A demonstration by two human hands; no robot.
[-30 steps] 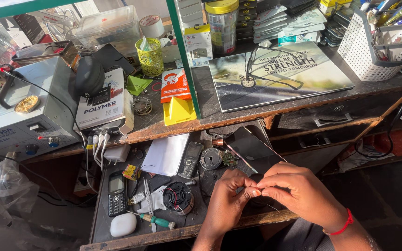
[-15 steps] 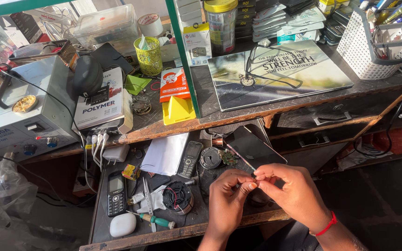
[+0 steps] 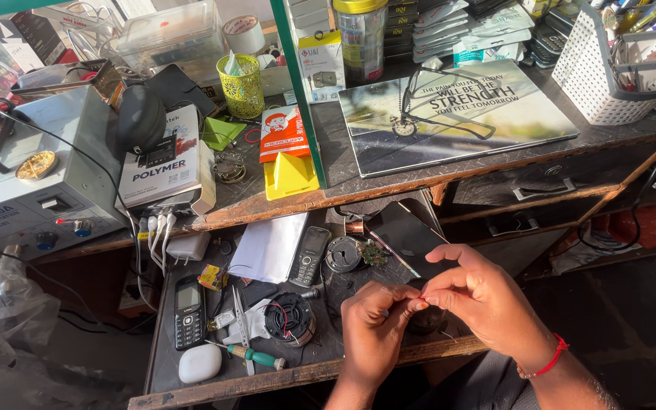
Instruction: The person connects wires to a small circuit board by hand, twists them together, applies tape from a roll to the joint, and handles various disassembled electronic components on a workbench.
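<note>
both hands have stayed pinched together over the pulled-out surface (image 3: pixel 191 380): left hand (image 3: pixel 373 330) and right hand (image 3: pixel 487 304) meet fingertip to fingertip on something too small to name. the dark phone (image 3: pixel 408 235) lies just beyond them, the round speaker (image 3: pixel 290 319) left of them, neither moved.

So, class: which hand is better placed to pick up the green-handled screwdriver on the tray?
Probably the left hand: it sits nearer the green-handled screwdriver, which lies to its left. The right hand is farther off and would have to cross over.
</note>
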